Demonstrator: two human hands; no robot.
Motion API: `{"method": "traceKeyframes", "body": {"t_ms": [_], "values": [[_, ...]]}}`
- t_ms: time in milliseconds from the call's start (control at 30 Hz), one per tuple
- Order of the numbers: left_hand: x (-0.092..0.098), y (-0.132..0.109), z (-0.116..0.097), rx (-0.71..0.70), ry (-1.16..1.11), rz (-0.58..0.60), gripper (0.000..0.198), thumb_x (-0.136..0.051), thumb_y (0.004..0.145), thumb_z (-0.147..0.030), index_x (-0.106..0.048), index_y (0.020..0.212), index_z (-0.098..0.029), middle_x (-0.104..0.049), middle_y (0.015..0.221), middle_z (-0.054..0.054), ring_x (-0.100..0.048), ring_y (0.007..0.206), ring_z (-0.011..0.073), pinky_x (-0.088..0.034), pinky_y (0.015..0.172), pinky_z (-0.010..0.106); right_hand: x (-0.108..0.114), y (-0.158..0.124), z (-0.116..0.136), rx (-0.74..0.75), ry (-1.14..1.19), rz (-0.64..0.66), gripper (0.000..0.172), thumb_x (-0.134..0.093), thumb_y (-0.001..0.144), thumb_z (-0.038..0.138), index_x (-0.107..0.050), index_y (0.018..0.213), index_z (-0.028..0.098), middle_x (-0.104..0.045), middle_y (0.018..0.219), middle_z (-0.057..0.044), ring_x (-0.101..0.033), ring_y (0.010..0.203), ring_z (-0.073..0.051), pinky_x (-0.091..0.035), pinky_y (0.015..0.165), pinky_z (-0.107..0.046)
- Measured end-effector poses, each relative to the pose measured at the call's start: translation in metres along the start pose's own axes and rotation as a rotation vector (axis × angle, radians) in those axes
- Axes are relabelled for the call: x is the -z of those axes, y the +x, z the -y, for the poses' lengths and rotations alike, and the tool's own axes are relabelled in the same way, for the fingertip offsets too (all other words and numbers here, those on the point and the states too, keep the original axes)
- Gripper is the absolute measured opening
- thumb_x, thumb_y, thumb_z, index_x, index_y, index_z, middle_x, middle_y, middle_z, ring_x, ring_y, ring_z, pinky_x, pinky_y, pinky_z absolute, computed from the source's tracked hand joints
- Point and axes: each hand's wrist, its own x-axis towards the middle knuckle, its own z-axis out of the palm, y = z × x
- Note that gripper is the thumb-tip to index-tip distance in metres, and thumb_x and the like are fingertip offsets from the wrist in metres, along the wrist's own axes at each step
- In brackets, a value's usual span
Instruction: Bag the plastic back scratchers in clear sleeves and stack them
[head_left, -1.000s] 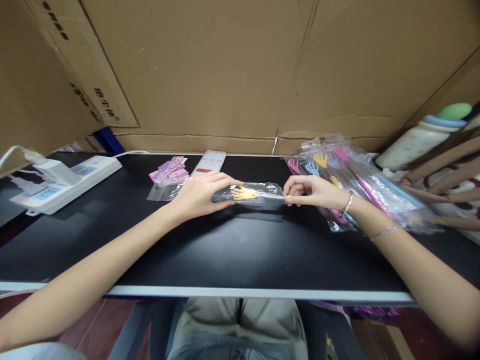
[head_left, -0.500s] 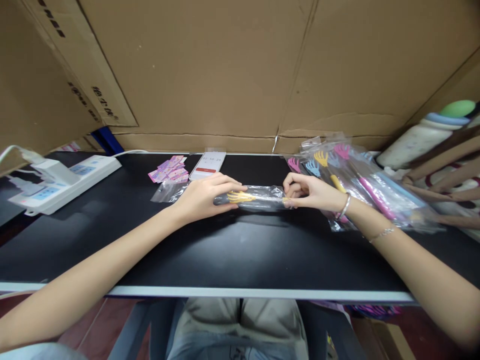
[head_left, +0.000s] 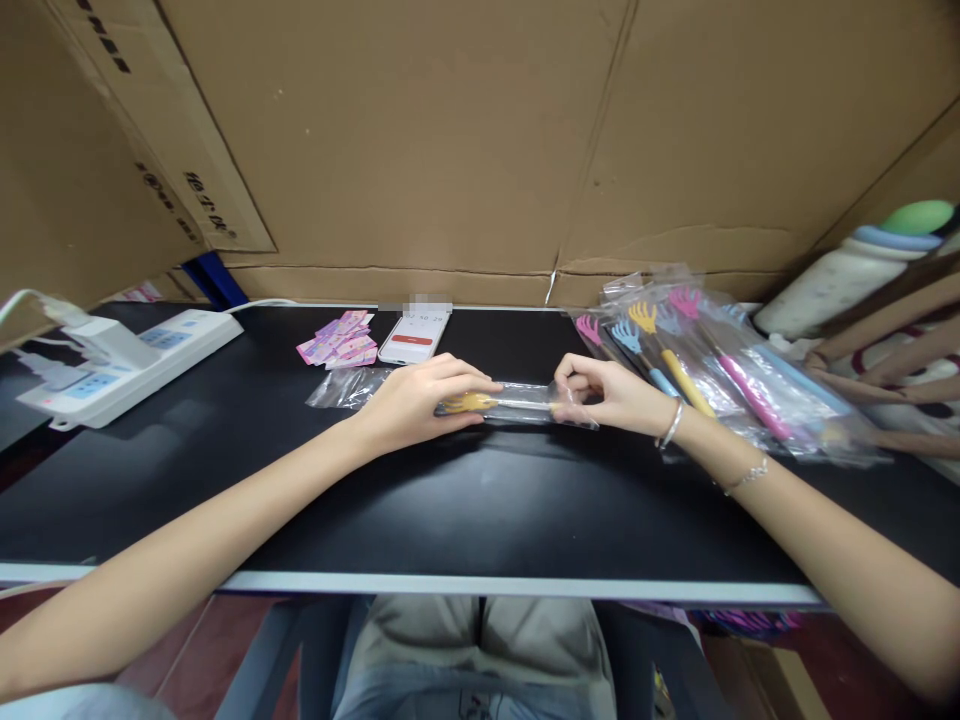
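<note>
A yellow claw-headed back scratcher lies inside a clear plastic bag over the middle of the black table. My left hand is closed round the bag at the claw end, thumb below and fingers above. At the bag's right end, my right hand pinches the plastic with thumb and bent fingers. The bag's loose left end sticks out beyond my left hand. To the right lie several bagged back scratchers, among them a yellow one and a pink one.
A phone and a pile of pink-purple cards lie behind my left hand. A white power strip with plugs and cables is at the left. A white bottle leans at the right back, before the cardboard wall.
My right hand has shifted slightly left. The yellow claw has moved left, further under my left hand's fingers, and the bag's right end sits a little lower.
</note>
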Motion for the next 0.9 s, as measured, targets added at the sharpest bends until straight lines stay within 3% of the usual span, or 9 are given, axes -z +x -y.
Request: {"method": "traceKeyframes", "body": {"t_ms": [367,567,733,900], "values": [[0.0,0.001,-0.004,-0.011,0.091,0.065,0.043,-0.063,0.083,-0.042,-0.058,0.122,-0.026,-0.067,0.114,0.002,-0.061,0.096,0.0158,-0.047,0.077,0.024,-0.008,0.001,0.004,0.003,-0.029,0.005,0.04,-0.072,0.072,0.045,-0.041,0.08,0.021,-0.056,0.058,0.006,-0.05,0.049,-0.008,-0.036,0.051,-0.022],[-0.001,0.001,-0.007,0.027,0.167,0.051,0.028,-0.055,0.088,-0.03,-0.061,0.116,-0.028,-0.069,0.103,-0.002,-0.062,0.088,0.0129,-0.044,0.068,0.021,-0.008,0.001,0.004,-0.024,0.004,0.051,0.04,-0.069,0.074,0.047,-0.043,0.089,0.02,-0.06,0.065,0.004,-0.053,0.052,-0.009,-0.04,0.054,-0.024],[0.003,0.002,-0.006,0.043,0.16,0.043,0.027,-0.053,0.088,-0.029,-0.062,0.114,-0.027,-0.069,0.101,-0.002,-0.063,0.086,0.0129,-0.044,0.066,0.021,0.009,-0.005,0.002,-0.084,-0.048,0.164,0.044,-0.069,0.075,0.046,-0.045,0.101,0.02,-0.064,0.078,0.0,-0.059,0.067,-0.012,-0.045,0.064,-0.026],[0.009,0.002,0.001,0.111,0.154,0.045,0.029,-0.054,0.087,-0.033,-0.061,0.115,-0.027,-0.068,0.102,-0.001,-0.063,0.09,0.0137,-0.045,0.067,0.021,0.031,-0.009,-0.004,-0.135,-0.074,0.233,0.041,-0.064,0.078,0.051,-0.048,0.098,0.018,-0.064,0.077,-0.002,-0.057,0.063,-0.011,-0.045,0.062,-0.027]]}}
